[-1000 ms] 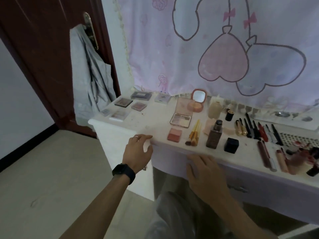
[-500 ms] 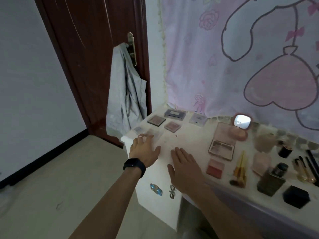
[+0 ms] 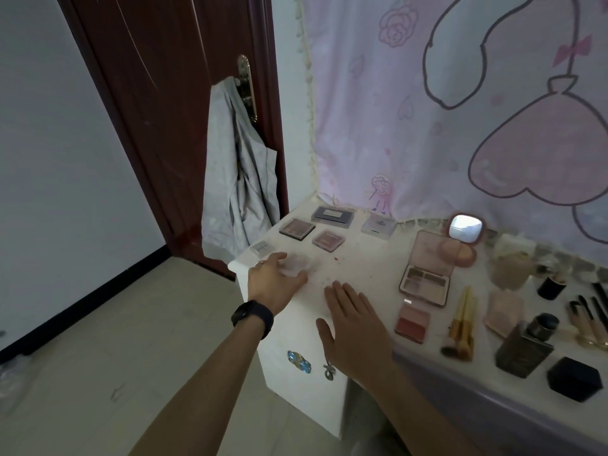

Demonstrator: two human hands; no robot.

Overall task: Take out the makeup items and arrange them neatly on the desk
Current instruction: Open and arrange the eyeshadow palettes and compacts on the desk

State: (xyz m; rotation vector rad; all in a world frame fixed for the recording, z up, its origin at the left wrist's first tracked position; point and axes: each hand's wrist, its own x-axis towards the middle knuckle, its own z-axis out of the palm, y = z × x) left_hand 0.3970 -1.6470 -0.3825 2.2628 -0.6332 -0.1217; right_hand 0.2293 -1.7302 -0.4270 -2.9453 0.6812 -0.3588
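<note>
On the desk (image 3: 362, 264), the makeup items (image 3: 329, 239) lay set out in rows: flat palettes (image 3: 297, 228) at the left corner, then an open palette (image 3: 424, 278), a blush (image 3: 413, 322), brushes (image 3: 460, 327), a bottle (image 3: 524, 347) and a black box (image 3: 574, 378) toward the right. No bag or container was in view, so removal appeared complete, with only squaring-up left. The left hand (image 3: 276, 281) lay with fingers loosely spread, touching a small clear case (image 3: 297, 264) at the left front edge without clasping it. The right hand (image 3: 355, 327) rested palm down nearby, fingers straight and close together, holding nothing. A grey garment (image 3: 237, 179) hung on the door (image 3: 164, 93) beyond.
</note>
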